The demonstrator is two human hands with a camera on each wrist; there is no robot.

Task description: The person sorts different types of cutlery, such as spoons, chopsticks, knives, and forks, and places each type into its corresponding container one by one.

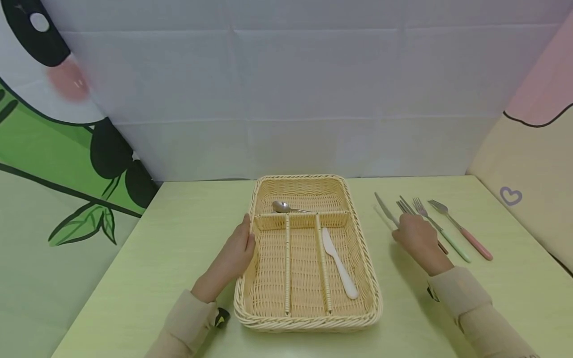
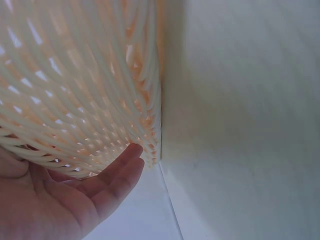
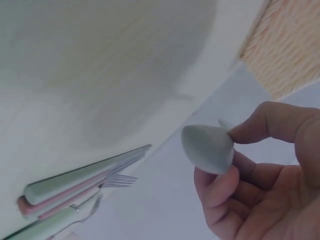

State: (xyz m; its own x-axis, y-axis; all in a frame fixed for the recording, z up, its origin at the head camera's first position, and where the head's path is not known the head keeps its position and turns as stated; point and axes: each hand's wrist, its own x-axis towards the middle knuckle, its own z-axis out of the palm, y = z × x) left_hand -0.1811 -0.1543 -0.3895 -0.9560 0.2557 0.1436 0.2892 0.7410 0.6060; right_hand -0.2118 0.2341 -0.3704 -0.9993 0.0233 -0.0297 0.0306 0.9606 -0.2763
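Note:
My left hand (image 1: 233, 248) holds the left rim of a wicker cutlery basket (image 1: 373, 298). In the left wrist view, fingertips (image 2: 131, 152) lie against the woven outer wall. To the right of the basket, my right hand (image 1: 416, 238) pinches a knife, its blade (image 1: 386, 208) pointing away. Thumb and fingers meet on the knife's pale rounded handle (image 3: 207, 147) in the right wrist view. Beside that hand lie a green-handled fork (image 1: 440, 229) and a pink-handled piece (image 1: 465, 233) with a silver head. More fork tines (image 1: 405, 206) show just beyond the hand.
Dividers split the basket into compartments. A metal spoon (image 1: 282, 206) lies in the far one; a white knife (image 1: 340, 266) leans in the right one. The pale table (image 1: 147, 288) meets a grey cloth backdrop (image 1: 313, 99) behind and printed cloth on both sides.

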